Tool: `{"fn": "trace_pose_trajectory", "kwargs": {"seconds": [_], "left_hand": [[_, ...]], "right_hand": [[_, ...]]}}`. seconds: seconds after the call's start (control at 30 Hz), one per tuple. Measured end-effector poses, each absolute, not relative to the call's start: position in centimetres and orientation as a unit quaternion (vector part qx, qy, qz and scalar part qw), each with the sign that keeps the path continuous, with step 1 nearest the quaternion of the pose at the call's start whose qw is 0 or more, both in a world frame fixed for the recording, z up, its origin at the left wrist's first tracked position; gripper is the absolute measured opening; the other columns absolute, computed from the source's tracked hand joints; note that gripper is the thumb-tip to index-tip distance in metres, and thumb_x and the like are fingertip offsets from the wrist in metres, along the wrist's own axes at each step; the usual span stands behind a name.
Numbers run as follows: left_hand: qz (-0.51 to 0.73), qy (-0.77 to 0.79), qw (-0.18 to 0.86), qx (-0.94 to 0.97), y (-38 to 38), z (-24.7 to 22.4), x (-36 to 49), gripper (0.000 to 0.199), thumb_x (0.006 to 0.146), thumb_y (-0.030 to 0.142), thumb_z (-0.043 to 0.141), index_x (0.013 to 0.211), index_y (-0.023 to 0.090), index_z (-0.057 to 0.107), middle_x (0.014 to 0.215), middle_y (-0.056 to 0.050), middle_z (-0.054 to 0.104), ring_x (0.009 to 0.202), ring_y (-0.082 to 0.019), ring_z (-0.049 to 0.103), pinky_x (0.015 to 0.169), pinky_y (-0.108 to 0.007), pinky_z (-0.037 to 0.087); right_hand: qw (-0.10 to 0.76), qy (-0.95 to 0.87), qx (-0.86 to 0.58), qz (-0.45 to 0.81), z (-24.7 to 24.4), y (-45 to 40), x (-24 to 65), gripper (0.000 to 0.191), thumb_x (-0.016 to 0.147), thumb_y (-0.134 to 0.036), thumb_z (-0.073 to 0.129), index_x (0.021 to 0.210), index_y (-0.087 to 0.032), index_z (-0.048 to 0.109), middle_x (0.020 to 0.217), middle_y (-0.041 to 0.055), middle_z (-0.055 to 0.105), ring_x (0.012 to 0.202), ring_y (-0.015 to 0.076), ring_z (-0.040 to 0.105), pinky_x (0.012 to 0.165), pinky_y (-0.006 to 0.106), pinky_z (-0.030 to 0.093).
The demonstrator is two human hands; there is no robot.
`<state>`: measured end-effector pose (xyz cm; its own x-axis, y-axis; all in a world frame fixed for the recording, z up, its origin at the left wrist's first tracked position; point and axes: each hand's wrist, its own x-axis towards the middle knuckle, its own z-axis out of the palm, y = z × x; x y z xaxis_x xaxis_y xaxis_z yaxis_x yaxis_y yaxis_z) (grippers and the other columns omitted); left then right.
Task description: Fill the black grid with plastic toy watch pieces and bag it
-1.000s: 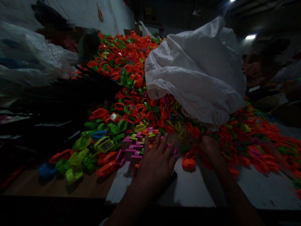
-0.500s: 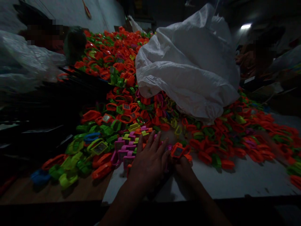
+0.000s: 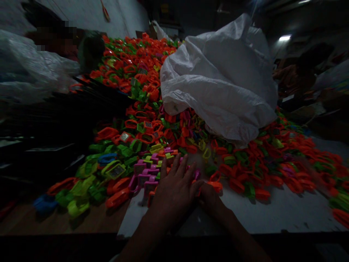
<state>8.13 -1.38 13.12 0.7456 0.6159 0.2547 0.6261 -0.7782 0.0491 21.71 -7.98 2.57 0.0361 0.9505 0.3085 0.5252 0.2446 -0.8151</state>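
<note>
My left hand (image 3: 174,187) lies palm down with its fingers spread over a tight cluster of pink, yellow and orange toy watches (image 3: 147,171) on a white board (image 3: 272,214). Close against its thumb is my right hand (image 3: 212,198), fingers curled. A bit of an orange toy watch (image 3: 197,191) shows between the two hands; the rest is hidden by the fingers. Just beyond my right hand, another orange toy watch (image 3: 216,186) rests on the board.
A large heap of orange and green toy watches (image 3: 147,47) rises behind, partly under a white sack (image 3: 218,80). Black flat sheets (image 3: 54,120) are stacked at left, below clear plastic (image 3: 35,69). Other people sit at far left (image 3: 54,40) and far right (image 3: 300,69).
My right hand has turned and drawn in against my left thumb. The orange toy watch it held up has gone down between the hands, mostly out of sight. My left hand stays spread.
</note>
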Motion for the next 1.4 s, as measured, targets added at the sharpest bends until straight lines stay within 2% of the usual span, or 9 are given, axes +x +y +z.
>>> {"fn": "trace_pose_trajectory", "kwargs": {"seconds": [0.23,0.33,0.47,0.57,0.7,0.83,1.07,1.27,1.4], "left_hand": [[-0.156,-0.334,0.007,-0.930,-1.5,12.8,8.1,0.044,0.095,0.050,0.035,0.129,0.030,0.056,0.146,-0.007,0.044,0.141,-0.032,0.028,0.113,-0.064,0.016],[-0.163,-0.332,0.003,-0.929,-1.5,12.8,8.2,0.043,0.096,0.052,0.033,0.128,0.033,0.056,0.144,-0.005,0.046,0.140,-0.033,0.029,0.112,-0.065,0.016],[-0.163,-0.325,0.006,-0.931,-0.9,12.8,8.5,0.045,0.096,0.053,0.032,0.129,0.033,0.055,0.144,-0.006,0.046,0.140,-0.034,0.028,0.112,-0.066,0.013],[-0.159,-0.320,-0.006,-0.934,-0.7,13.0,8.4,0.047,0.095,0.054,0.034,0.132,0.032,0.051,0.146,-0.007,0.043,0.141,-0.035,0.026,0.111,-0.068,0.011],[-0.139,-0.284,-0.054,-0.947,-0.8,13.9,6.6,0.048,0.095,0.055,0.035,0.137,0.036,0.044,0.152,-0.006,0.032,0.141,-0.034,0.025,0.110,-0.070,0.012],[-0.123,-0.259,-0.080,-0.955,-0.9,14.3,4.5,0.047,0.095,0.054,0.033,0.138,0.037,0.042,0.153,-0.003,0.031,0.143,-0.030,0.021,0.113,-0.066,0.001],[-0.115,-0.263,-0.078,-0.955,-0.8,13.7,4.1,0.042,0.098,0.047,0.033,0.138,0.038,0.043,0.152,0.004,0.032,0.144,-0.025,0.020,0.117,-0.057,-0.002],[-0.144,-0.255,-0.060,-0.954,-0.8,13.5,4.2,0.040,0.097,0.045,0.036,0.136,0.037,0.046,0.149,0.003,0.039,0.142,-0.023,0.026,0.119,-0.054,0.001],[-0.118,-0.276,-0.085,-0.950,-1.1,14.0,4.2,0.042,0.098,0.047,0.031,0.137,0.039,0.044,0.150,0.004,0.035,0.144,-0.025,0.019,0.118,-0.058,0.003]], "right_hand": [[0.431,-0.568,-0.655,0.251,4.9,-7.2,25.3,0.014,0.083,-0.020,0.052,0.090,-0.019,0.063,0.086,0.0041,0.068,0.078,0.0165,0.063,0.071,0.026,0.049],[0.336,-0.494,-0.793,0.123,6.4,-4.5,27.6,0.021,0.088,-0.030,0.050,0.090,-0.016,0.066,0.090,0.0110,0.070,0.085,0.0216,0.065,0.075,0.030,0.047],[0.243,-0.466,-0.846,0.092,7.3,-0.6,28.9,0.019,0.075,-0.033,0.069,0.070,-0.015,0.067,0.083,0.0166,0.071,0.084,0.0280,0.067,0.072,0.031,0.045],[0.268,-0.461,-0.840,0.101,7.4,0.2,29.0,0.019,0.077,-0.031,0.065,0.067,-0.016,0.065,0.078,0.0137,0.071,0.077,0.0242,0.067,0.069,0.029,0.045],[0.386,-0.428,-0.810,0.109,7.3,-3.8,28.1,0.033,0.087,-0.045,0.050,0.089,-0.014,0.062,0.088,0.0109,0.070,0.078,0.0201,0.065,0.068,0.028,0.047],[0.533,-0.371,-0.695,0.308,5.9,-10.6,24.0,0.042,0.076,-0.055,0.063,0.088,-0.016,0.059,0.066,0.0023,0.064,0.059,0.0168,0.059,0.056,0.026,0.047],[0.529,-0.380,-0.584,0.485,2.7,-14.1,15.2,0.037,0.070,-0.050,0.072,0.086,-0.018,0.064,0.080,0.0040,0.070,0.073,0.0195,0.065,0.066,0.027,0.053],[0.484,-0.548,-0.566,0.381,2.3,-13.4,15.0,0.038,0.090,-0.048,0.045,0.093,-0.018,0.067,0.086,0.0080,0.070,0.077,0.0189,0.065,0.068,0.026,0.053],[0.459,-0.609,-0.571,0.304,2.2,-13.1,14.3,0.033,0.090,-0.035,0.042,0.109,-0.021,0.065,0.102,0.0109,0.070,0.093,0.0217,0.066,0.081,0.030,0.054]]}}
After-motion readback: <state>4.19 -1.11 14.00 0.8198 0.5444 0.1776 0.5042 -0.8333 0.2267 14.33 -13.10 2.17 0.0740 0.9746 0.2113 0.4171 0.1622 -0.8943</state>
